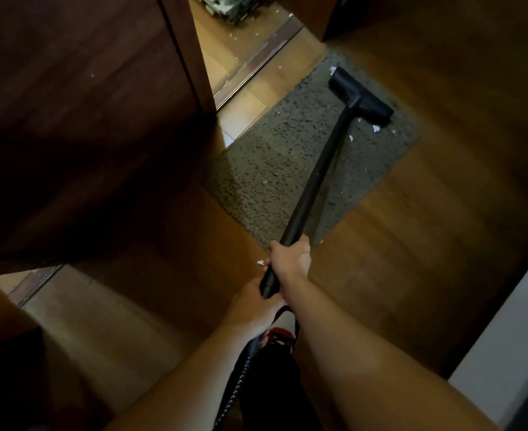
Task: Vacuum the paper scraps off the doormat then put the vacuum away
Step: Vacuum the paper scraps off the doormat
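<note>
Paper scraps (376,128), three larger white ones that we can count beside the vacuum's floor head (360,96), lie on the one grey doormat (275,169), with finer flecks scattered across it. We grip the single black wand (315,178) with both hands, right hand (290,259) ahead and left hand (256,306) behind, fingers wrapped fully round it. One more scrap (260,262) lies on the wooden floor (412,244) just beside our right hand.

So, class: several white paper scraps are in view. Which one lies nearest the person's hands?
The scrap on the bare wood floor, just left of the right hand gripping the vacuum tube; the others lie farther off.
</note>
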A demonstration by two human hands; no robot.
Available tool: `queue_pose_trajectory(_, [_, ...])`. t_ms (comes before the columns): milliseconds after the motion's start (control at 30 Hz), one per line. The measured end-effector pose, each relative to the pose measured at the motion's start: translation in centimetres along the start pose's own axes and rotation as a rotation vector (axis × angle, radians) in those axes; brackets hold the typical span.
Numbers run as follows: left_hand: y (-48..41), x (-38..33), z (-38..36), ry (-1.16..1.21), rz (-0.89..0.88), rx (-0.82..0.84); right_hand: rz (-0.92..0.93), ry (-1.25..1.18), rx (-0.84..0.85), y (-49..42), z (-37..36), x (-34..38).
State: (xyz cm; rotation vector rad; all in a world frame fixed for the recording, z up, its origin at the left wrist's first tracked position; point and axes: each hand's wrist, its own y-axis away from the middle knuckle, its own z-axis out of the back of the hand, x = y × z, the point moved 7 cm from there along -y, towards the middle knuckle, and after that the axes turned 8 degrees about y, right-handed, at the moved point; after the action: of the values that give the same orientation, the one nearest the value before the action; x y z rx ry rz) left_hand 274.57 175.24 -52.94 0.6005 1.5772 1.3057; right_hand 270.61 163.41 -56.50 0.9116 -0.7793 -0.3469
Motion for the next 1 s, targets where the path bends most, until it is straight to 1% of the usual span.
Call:
queue_pose_trajectory(100, [-0.7, 0.4, 1.3, -0.047, -0.02, -0.043, -0.01, -0.045, 0.064, 0.1, -1.6, -0.2])
queue_pose_trajectory(200, [-0.8, 1.2, 2.6, -0.056, -0.043, -0.046, -0.036, -0.11, 0.116, 0.4, -3.2, -0.7])
queue_pose_trajectory(300, [-0.1, 2.5, 3.2, -0.055, -0.042, -0.064, -0.032, -0.109, 0.109, 1.4, -4.0, -1.5])
queue_pose_trajectory(467, [1.6, 5.5, 4.6, -0.025, 0.018, -0.059, -0.042, -0.085, 0.091, 3.8, -5.5, -3.4])
queue_pose_trajectory(567, [3.0, 7.2, 6.0, -0.023, -0.021, -0.029, -0.054, -0.102, 0.095, 6.0, -7.1, -4.9])
queue_pose_trajectory(667, [4.9, 8.9, 7.7, -0.081, -0.045, -0.004, -0.065, -0.122, 0.087, 8.5, -8.7, -6.4])
queue_pose_trajectory(800, [7.2, 11.2, 9.6, -0.161, -0.066, 0.078, -0.089, -0.141, 0.067, 11.4, -10.9, -8.7])
queue_pose_trajectory(933, [8.3, 13.1, 10.5, -0.163, -0.085, 0.09, -0.112, -0.172, 0.054, 13.4, -12.1, -10.5])
queue_pose_trajectory(1000, [8.4, 13.7, 10.6, -0.207, -0.112, 0.081, -0.108, -0.166, 0.043, 14.0, -12.0, -11.0])
